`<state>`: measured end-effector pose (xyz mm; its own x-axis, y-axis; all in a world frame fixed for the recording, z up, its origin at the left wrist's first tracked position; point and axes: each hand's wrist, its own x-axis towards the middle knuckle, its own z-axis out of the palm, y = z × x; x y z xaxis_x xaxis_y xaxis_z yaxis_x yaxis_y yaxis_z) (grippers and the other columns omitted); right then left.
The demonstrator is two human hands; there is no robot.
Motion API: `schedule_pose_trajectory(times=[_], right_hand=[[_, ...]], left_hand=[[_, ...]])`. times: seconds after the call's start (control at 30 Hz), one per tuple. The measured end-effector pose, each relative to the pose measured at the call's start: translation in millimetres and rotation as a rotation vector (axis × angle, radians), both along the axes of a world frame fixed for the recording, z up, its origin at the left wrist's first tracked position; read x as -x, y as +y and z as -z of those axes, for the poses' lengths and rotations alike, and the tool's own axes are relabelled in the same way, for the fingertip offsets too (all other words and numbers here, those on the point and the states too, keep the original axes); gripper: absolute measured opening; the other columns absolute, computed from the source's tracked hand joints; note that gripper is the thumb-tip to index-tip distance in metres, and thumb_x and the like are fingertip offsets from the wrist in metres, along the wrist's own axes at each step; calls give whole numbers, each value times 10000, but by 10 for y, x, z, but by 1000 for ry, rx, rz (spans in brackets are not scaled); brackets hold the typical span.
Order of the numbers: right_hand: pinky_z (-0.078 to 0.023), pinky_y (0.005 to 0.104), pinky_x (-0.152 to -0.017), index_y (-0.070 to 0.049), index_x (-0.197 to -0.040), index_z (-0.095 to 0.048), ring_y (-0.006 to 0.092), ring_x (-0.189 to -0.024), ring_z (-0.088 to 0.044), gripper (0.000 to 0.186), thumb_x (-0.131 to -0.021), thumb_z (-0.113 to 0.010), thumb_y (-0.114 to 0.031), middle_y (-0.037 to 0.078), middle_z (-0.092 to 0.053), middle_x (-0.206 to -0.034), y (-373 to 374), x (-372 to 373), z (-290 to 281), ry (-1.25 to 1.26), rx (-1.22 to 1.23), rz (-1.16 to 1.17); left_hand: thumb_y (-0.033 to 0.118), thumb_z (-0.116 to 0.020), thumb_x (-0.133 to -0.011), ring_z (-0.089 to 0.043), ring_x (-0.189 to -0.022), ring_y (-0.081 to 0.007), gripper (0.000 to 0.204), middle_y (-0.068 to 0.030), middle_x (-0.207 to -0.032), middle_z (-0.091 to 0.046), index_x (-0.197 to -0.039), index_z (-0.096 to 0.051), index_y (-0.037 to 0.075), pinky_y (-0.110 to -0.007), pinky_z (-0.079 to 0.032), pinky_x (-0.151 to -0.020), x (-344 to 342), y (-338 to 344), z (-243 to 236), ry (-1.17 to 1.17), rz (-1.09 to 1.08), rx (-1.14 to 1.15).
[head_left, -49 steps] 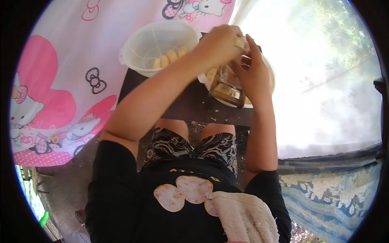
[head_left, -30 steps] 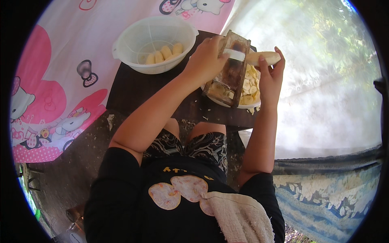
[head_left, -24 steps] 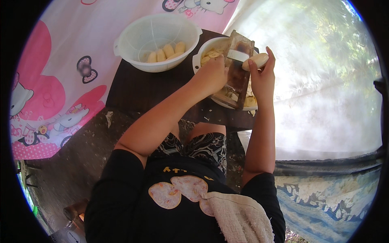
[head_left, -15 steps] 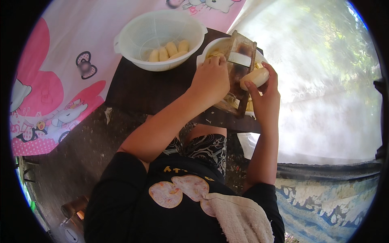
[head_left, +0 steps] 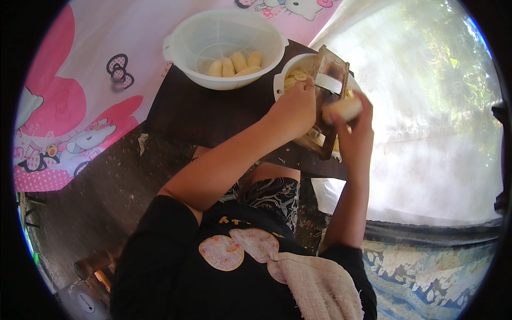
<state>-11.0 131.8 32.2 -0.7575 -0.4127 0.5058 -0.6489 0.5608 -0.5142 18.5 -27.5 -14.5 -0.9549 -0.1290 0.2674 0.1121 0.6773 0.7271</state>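
Observation:
My left hand is closed on the left side of a wooden slicer with a metal blade strip, tilted over a white bowl of pale yellow banana slices. My right hand grips a peeled banana, slightly blurred, against the slicer below that strip. Left of these, a white plastic colander holds several whole peeled bananas.
Both bowls are on a dark table. A pink printed sheet lies beyond it at left, and a bright white sheet hangs at right. A fan stands low at lower left. A towel lies over my shirt.
My right hand has brought the banana from the slicer's right side down onto it, below the blade strip. My left hand keeps hold of the slicer. The whole scene has shifted slightly in view.

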Motion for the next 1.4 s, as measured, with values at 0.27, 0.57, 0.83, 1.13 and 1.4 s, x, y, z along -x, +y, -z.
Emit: schedule_pose_trajectory(times=[0.27, 0.57, 0.83, 1.13, 1.4], right_hand=[[-522, 385, -758, -110, -1335, -440, 322, -870, -666, 564, -853, -707, -229, 213, -659, -1002, -261, 985, -47, -58, 89, 160], [-517, 371, -890, -83, -1360, -423, 291, -1085, -633, 623, -801, -696, -42, 201, -605, -1195, 27, -93, 15, -110, -42, -1], [-515, 368, -709, -115, -1303, -457, 277, -808, -652, 537, -853, -711, -261, 180, -661, -932, -292, 1027, -42, 10, 54, 99], [-502, 418, -841, -89, -1294, -452, 379, -993, -632, 523, -828, -684, -139, 210, -643, -1095, -116, 121, -13, -44, -61, 51], [-518, 391, -786, -83, -1314, -421, 333, -960, -659, 562, -852, -707, -223, 228, -651, -1054, -135, 848, -77, -62, -76, 123]], left_hand=[[73, -444, -878, -618, -985, -435, 576, -335, -1124, -545, -1379, -304, -173, -448, -509, -853, -8, -5, -20, -15, 28, 13], [84, -433, -888, -604, -1033, -433, 577, -336, -1202, -515, -1397, -303, -154, -452, -500, -888, 12, -19, 15, -18, 27, -1], [112, -431, -925, -588, -1058, -437, 554, -318, -1215, -515, -1425, -314, -96, -456, -485, -916, -10, 26, -27, -36, 17, 13], [81, -420, -899, -576, -1080, -445, 573, -335, -1209, -501, -1421, -292, -120, -461, -478, -925, 16, -35, 42, -67, 33, 10], [127, -407, -952, -571, -1084, -428, 525, -317, -1212, -503, -1430, -327, -75, -458, -480, -921, 3, 52, -60, -65, 1, -10]])
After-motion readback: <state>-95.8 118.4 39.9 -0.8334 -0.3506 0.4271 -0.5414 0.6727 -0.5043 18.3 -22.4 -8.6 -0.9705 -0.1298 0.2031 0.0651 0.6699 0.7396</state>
